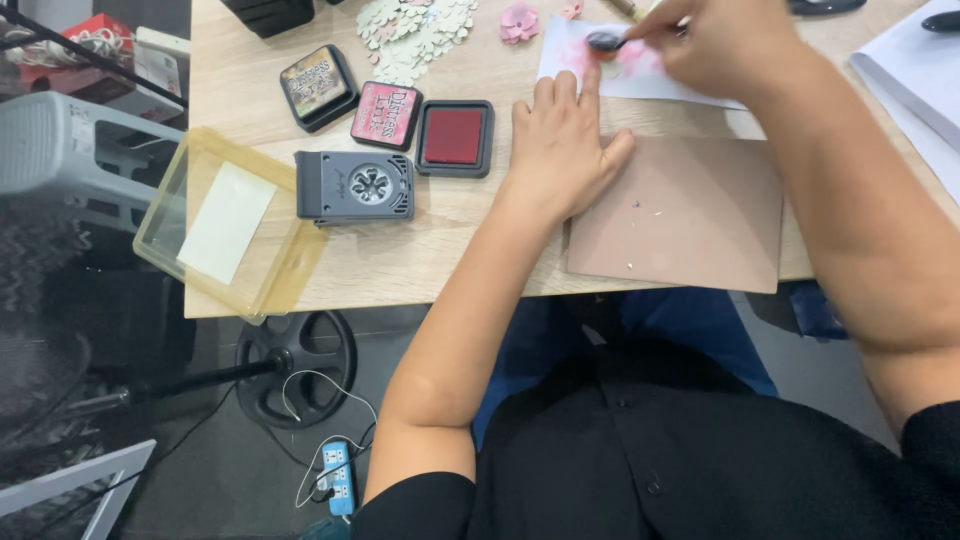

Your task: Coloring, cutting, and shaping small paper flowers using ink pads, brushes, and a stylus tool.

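A brown card sheet (680, 212) lies at the table's (450, 250) near edge. The left hand (562, 140) presses flat, fingers spread, on the pink-smudged white paper (640, 68) (just beyond); the right hand (722, 42) pinches a small dark dauber (606, 40) touching it.

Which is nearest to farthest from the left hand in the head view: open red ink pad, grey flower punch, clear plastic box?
From the left hand:
1. Open red ink pad, just to its left on the table.
2. Grey flower punch, further left, nearer the table's front.
3. Clear plastic box, at the table's left edge, overhanging the corner.
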